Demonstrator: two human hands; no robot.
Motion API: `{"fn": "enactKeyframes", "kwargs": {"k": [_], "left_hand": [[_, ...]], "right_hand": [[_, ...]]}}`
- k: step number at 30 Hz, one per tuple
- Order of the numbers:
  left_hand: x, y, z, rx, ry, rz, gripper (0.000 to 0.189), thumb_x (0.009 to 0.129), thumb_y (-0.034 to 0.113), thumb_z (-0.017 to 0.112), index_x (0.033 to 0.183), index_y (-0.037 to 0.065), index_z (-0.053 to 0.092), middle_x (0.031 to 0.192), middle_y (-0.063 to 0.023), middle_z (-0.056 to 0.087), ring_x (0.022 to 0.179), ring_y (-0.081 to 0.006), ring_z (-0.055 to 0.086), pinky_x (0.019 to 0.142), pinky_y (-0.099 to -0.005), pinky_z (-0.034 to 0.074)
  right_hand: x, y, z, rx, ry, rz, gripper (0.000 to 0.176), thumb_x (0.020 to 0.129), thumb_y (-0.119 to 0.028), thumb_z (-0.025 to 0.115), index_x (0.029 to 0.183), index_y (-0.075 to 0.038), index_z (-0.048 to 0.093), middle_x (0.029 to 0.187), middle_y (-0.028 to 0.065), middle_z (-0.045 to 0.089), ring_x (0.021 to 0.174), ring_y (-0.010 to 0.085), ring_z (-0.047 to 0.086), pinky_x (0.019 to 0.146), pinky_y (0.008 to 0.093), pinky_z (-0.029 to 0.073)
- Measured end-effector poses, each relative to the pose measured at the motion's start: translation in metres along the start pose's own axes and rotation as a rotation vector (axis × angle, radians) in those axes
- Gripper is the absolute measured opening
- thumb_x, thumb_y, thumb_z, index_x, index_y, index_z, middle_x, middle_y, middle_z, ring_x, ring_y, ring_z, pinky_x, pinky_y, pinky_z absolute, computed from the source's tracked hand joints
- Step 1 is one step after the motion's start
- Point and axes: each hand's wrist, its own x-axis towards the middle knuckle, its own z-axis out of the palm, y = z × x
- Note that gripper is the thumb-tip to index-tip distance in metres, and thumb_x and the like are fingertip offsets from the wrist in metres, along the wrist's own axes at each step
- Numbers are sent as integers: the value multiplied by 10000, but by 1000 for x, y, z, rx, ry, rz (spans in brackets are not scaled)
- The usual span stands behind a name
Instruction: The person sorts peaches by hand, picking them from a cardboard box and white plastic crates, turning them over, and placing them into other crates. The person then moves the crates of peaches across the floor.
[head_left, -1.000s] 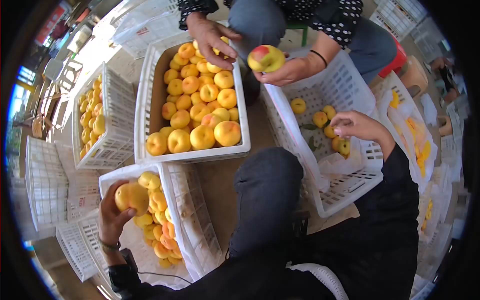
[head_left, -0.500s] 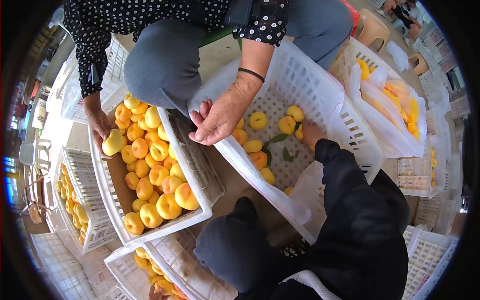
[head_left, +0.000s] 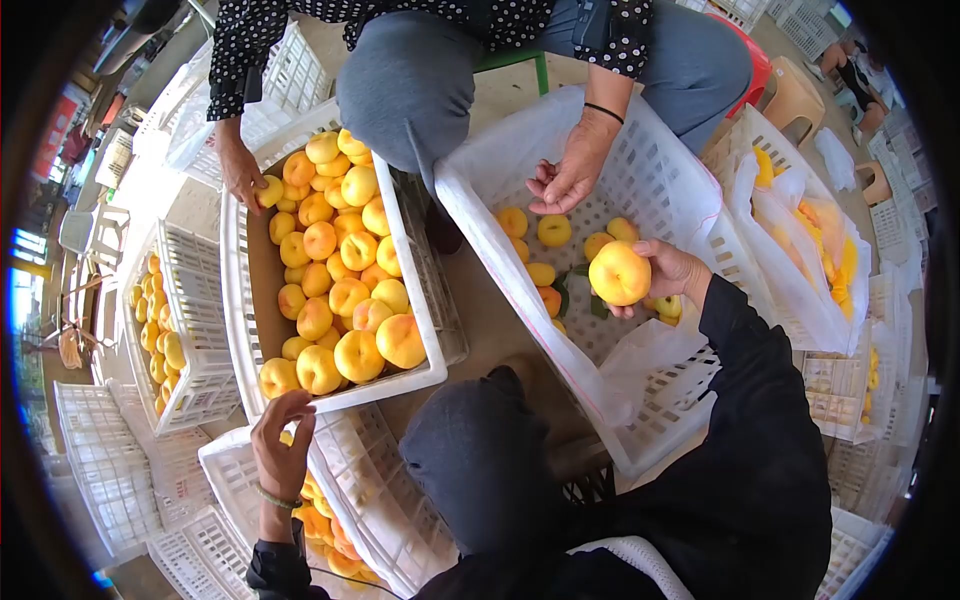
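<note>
My right hand (head_left: 665, 275) grips a large yellow peach (head_left: 619, 273) above a white crate (head_left: 690, 170) lined with thin white wrap; several peaches and green leaves lie on its bottom. At the lower left, my left hand (head_left: 282, 445) is raised with its fingers curled and apart, nothing between them, beside the near edge of a white crate (head_left: 232, 300) full of peaches. A bracelet circles the left wrist. Opposite me, a person's hand (head_left: 240, 170) touches a peach (head_left: 268, 191) in the full crate's far corner; that person's other hand (head_left: 570, 180) hovers over the lined crate.
Below my left hand stands another crate (head_left: 225, 480) holding peaches. A crate of peaches (head_left: 205, 370) is at the left. On the right, a crate (head_left: 735, 140) holds yellow items in white wrap. A beige stool (head_left: 793, 100) stands behind it, and the person's knees border both crates.
My right hand has come up out of the lined crate with the peach. My left hand has risen from the lower crate. The other person's hand has set its peach into the full crate's corner.
</note>
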Motion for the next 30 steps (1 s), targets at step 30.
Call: {"fn": "enactKeyframes", "kwargs": {"k": [30], "left_hand": [[151, -98, 65, 715, -457, 78, 493, 878, 428, 498, 1269, 136, 428, 1178, -145, 464, 1117, -345, 412, 962, -444, 333]], "right_hand": [[-16, -27, 123, -466, 306, -172, 374, 822, -274, 626, 1074, -6, 559, 935, 77, 625, 849, 130, 591, 769, 263, 467]]}}
